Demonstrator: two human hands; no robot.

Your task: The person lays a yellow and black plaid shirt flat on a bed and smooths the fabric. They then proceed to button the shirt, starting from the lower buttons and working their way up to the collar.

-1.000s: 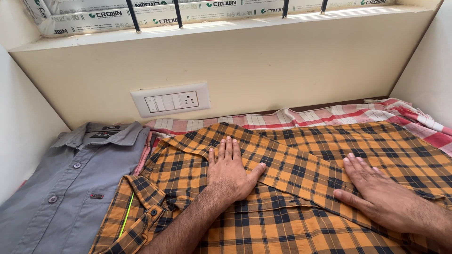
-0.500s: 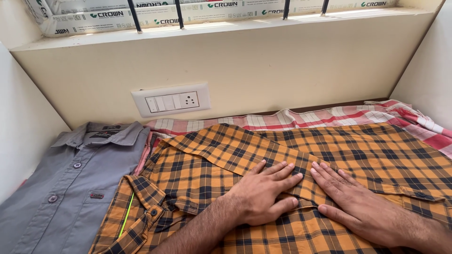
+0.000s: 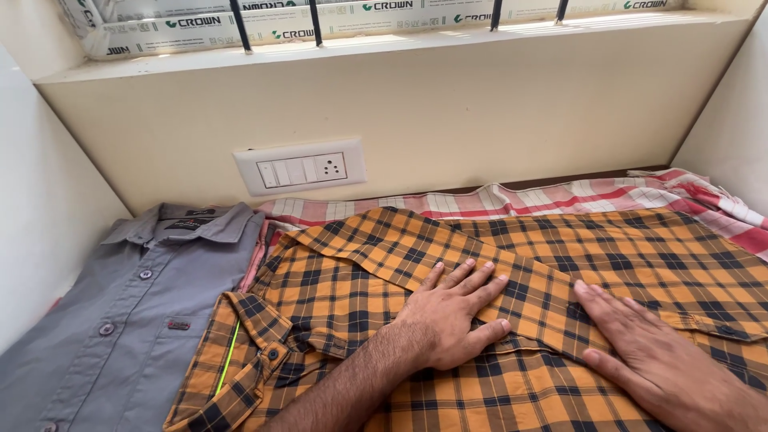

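both flat hands slid rightward, left hand (image 3: 448, 320), right hand (image 3: 652, 356), pressing orange plaid shirt (image 3: 360, 272)

My left hand (image 3: 452, 320) lies flat, fingers spread, on the orange-and-black checked cotton shirt (image 3: 360, 272). My right hand (image 3: 664, 360) presses palm-down just beside it on the same shirt. A grey buttoned shirt (image 3: 120, 320) lies alongside, with a red-and-white checked cloth (image 3: 560, 196) underneath.
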